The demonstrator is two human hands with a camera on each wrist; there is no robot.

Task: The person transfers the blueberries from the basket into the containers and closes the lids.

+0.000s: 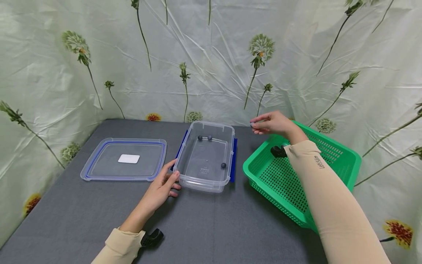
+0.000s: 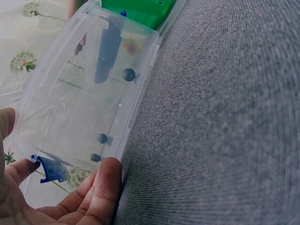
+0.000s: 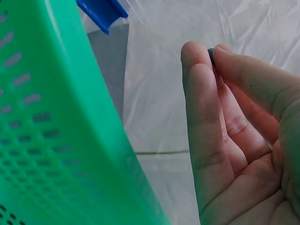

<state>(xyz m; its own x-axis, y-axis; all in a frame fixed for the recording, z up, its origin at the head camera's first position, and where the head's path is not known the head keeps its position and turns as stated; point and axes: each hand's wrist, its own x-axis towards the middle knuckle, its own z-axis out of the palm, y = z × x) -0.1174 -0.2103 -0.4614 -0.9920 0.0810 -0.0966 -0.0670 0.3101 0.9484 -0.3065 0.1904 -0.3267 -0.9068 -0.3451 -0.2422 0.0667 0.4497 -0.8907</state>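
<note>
A clear plastic food container (image 1: 206,179) with blue side latches stands on the table, several small dark round blueberries lying inside, one blueberry (image 1: 223,165) near its right side. My left hand (image 1: 161,187) holds the container's near left corner, thumb at the rim and fingers along the outside. In the left wrist view, fingers (image 2: 105,187) touch the container's lower wall. Above the far left edge of a green basket (image 1: 263,179), my right hand (image 1: 275,124) pinches a blueberry (image 3: 211,56) between thumb and fingertips. The fingers hide most of that blueberry.
The container's lid (image 1: 105,170), clear with a blue seal and a white label, lies flat to the left. A flower-printed curtain (image 1: 214,73) hangs behind the grey-covered table (image 1: 197,227). My right forearm crosses over the basket and hides part of it.
</note>
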